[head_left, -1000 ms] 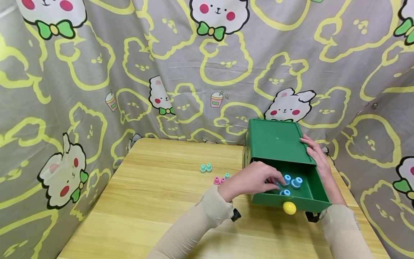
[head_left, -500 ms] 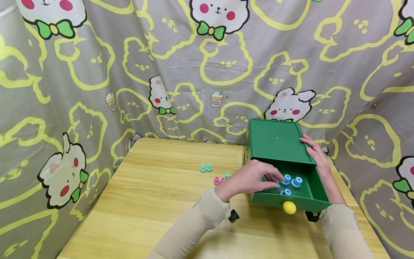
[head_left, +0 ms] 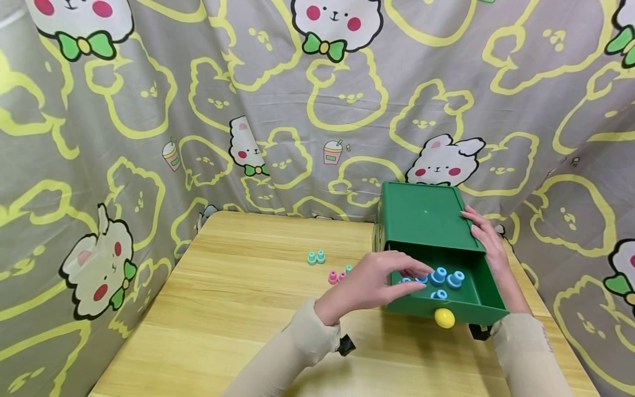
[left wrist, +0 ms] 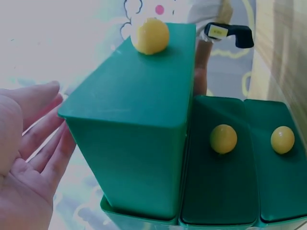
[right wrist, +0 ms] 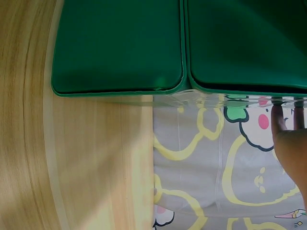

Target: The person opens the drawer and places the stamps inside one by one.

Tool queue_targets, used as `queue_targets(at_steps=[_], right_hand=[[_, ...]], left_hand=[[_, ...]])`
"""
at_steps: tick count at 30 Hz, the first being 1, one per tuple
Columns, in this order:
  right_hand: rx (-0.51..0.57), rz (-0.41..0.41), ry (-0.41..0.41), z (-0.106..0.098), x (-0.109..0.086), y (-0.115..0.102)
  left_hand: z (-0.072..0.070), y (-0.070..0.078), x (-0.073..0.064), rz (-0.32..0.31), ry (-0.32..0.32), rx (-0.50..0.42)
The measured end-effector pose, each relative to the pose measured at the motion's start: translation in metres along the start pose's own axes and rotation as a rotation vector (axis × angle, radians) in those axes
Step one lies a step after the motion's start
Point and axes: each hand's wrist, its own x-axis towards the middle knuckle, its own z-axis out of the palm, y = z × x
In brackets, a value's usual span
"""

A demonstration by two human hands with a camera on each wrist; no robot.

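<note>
Over open drawer (head_left: pixel 476 312): left hand (head_left: pixel 364 283), fingers (head_left: pixel 404 263) extended.

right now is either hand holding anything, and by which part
Nothing is held: the left hand is empty at the open drawer, and the right hand rests against the right side of the green cabinet.

Grey cartoon-print curtain (head_left: pixel 285 105), pale, seemingly wooden table (head_left: pixel 233 286) before it

Two sleeved arms (head_left: pixel 285 355) stretch forward in front of me: the left hand (head_left: pixel 369 281) has its thumb parted from its fingers; the right hand (head_left: pixel 488 240) reaches farther out, fingers extended.
</note>
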Motion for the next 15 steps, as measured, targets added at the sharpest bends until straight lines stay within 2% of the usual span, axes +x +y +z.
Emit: queue_targets(at_steps=[3,9,12,15], right_hand=[[-0.002,0.006,-0.001,0.0,-0.001,0.0],[-0.037,0.022,-0.002,0.0,-0.002,0.0],[-0.082,0.061,-0.002,0.001,-0.004,-0.002],[-0.114,0.102,-0.011,0.001,-0.005,-0.004]], left_hand=[[0.0,0.004,-0.006,0.037,0.042,0.001],[0.005,0.014,-0.015,0.136,0.087,0.061],[0.011,0.021,-0.02,0.181,0.094,0.075],[0.019,0.027,-0.026,0.209,0.074,0.088]])
